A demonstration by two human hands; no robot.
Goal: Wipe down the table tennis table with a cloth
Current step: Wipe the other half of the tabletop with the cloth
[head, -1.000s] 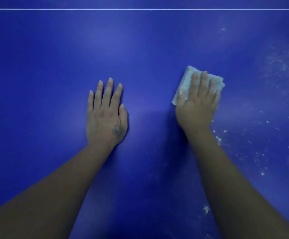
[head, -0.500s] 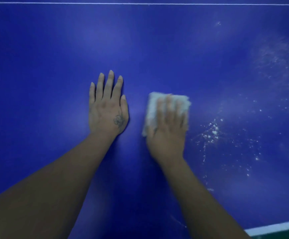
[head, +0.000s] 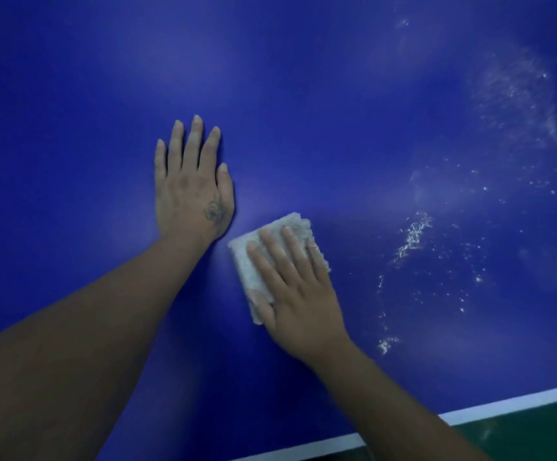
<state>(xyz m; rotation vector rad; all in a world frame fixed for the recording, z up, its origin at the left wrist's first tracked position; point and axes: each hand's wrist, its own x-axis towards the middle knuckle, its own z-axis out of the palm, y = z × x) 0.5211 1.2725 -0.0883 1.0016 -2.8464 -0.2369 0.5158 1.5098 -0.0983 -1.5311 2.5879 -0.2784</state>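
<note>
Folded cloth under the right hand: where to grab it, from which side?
Pinch the far-left corner of the cloth, coming from above on that side. It lies flat on the table as a folded pad; the right hand presses its near right part, so only the far and left edges show.

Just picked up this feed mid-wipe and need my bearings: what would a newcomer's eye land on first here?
Two hands on the deep blue table: the right hand presses flat on a pale cloth near the centre, the left hand lies flat on the bare surface just up and left of it. To the cloth's right, white powdery specks and smears scatter across the blue, above the white edge line at lower right.
</note>
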